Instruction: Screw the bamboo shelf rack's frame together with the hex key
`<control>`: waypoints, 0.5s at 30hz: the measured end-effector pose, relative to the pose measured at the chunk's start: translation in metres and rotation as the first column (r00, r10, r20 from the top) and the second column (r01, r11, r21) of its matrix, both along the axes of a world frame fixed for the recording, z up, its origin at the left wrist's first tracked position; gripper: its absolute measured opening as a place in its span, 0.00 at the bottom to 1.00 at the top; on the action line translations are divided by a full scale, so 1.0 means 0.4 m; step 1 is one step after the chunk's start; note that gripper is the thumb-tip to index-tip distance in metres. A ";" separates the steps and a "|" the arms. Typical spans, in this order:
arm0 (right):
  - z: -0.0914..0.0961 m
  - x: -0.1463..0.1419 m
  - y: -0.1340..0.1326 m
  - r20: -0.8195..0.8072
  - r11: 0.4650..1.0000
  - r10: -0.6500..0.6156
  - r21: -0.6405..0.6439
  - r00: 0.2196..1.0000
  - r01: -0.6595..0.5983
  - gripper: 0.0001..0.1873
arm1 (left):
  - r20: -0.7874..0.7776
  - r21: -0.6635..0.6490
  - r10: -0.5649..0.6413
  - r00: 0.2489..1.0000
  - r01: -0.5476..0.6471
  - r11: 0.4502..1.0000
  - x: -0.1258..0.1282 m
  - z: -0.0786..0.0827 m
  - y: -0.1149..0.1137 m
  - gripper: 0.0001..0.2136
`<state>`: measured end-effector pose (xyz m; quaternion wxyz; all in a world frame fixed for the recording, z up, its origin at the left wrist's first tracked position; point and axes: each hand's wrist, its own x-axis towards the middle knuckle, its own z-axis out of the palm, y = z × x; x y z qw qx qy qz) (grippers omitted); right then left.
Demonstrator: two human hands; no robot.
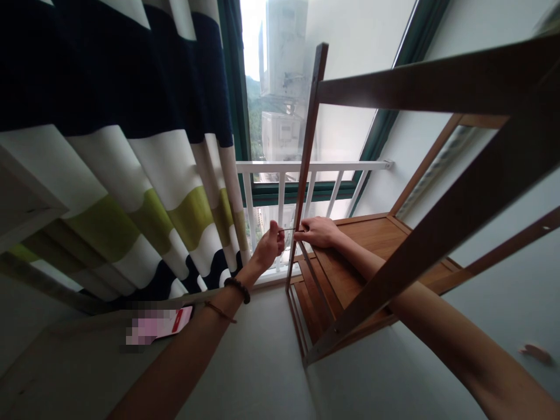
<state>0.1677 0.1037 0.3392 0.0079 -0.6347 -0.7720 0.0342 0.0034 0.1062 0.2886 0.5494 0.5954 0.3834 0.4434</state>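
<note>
A brown wooden shelf frame (pixel 371 245) lies on its side on the pale floor, its legs and rails reaching toward me. My left hand (pixel 269 245) is closed on the end of a thin metal tool (pixel 286 230), perhaps a hex key, which points at the upright leg (pixel 306 163). On the other side of that leg, my right hand (pixel 317 231) grips the frame, fingers curled round it by the tool's tip. A bead bracelet (pixel 238 288) sits on my left wrist.
A striped curtain (pixel 131 146) hangs at the left. Behind the shelf is a window with a white railing (pixel 280 168). A phone (pixel 164 324) lies on the floor at the left. A small wooden piece (pixel 536 352) rests on the floor at the right.
</note>
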 end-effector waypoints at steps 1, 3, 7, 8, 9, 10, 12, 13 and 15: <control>0.001 -0.001 -0.001 -0.001 1.000 -0.001 0.000 1.000 0.001 0.26 | 0.040 -0.047 -0.042 0.998 0.044 0.998 0.006 0.004 -0.003 0.21; 0.002 -0.002 -0.002 0.002 1.000 -0.001 0.001 1.000 0.001 0.27 | 0.082 -0.078 -0.121 0.989 0.127 0.989 0.011 0.007 -0.005 0.18; 0.005 -0.004 -0.003 0.009 1.000 -0.005 -0.001 1.000 0.005 0.28 | -0.059 0.123 -0.100 0.993 0.106 0.987 -0.010 -0.006 0.006 0.12; 0.006 -0.004 -0.003 0.007 1.000 -0.009 -0.002 1.000 0.009 0.29 | -0.149 0.231 -0.042 0.988 0.076 0.970 -0.018 -0.011 0.011 0.11; 0.007 -0.004 -0.003 0.003 1.000 -0.013 0.000 1.000 0.013 0.29 | -0.247 0.347 0.033 0.968 0.056 0.936 -0.027 -0.016 0.017 0.09; 0.007 -0.004 -0.003 -0.001 1.000 -0.014 0.001 1.000 0.014 0.29 | -0.335 0.454 0.118 0.935 0.051 0.889 -0.034 -0.020 0.022 0.08; 0.008 -0.003 -0.003 -0.007 1.000 -0.016 0.003 1.000 0.016 0.29 | -0.448 0.584 0.244 0.860 0.075 0.808 -0.042 -0.025 0.029 0.07; 0.007 -0.002 -0.003 -0.009 1.000 -0.014 -0.001 1.000 0.014 0.29 | -0.474 0.611 0.277 0.836 0.086 0.787 -0.042 -0.026 0.029 0.07; 0.007 -0.002 -0.002 -0.010 1.000 -0.019 -0.005 1.000 0.019 0.29 | -0.468 0.596 0.277 0.839 0.068 0.800 -0.030 -0.023 0.024 0.07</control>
